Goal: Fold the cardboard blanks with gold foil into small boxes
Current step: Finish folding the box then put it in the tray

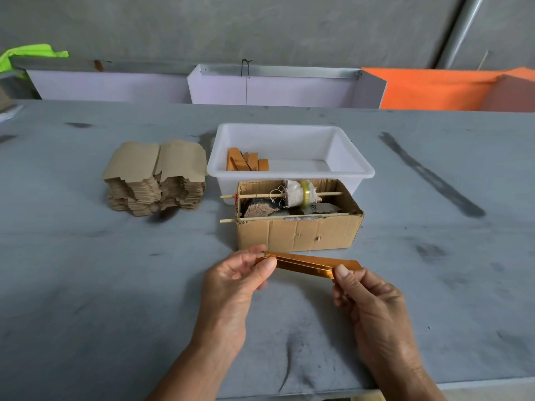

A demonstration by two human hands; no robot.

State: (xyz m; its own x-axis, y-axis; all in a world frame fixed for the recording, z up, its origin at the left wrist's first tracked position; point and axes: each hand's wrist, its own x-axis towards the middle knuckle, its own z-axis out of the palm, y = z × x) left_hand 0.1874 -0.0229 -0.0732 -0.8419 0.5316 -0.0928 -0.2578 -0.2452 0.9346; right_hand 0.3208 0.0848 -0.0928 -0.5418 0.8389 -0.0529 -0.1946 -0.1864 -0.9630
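A long, narrow gold-foil cardboard piece (307,263), folded flat, hangs just above the grey table in front of me. My left hand (240,277) pinches its left end between thumb and fingers. My right hand (364,293) pinches its right end, thumb on top. A tall stack of brown cardboard blanks (156,178) sits at the left middle of the table, brown side up. Several folded gold pieces (247,163) lie in the left part of a white plastic tub (350,169).
An open corrugated box (298,234) stands right behind my hands, holding a tape roll on a wooden stick and dark lumps. Lilac and orange panels (428,88) line the back of the table. The table's front edge runs near my forearms.
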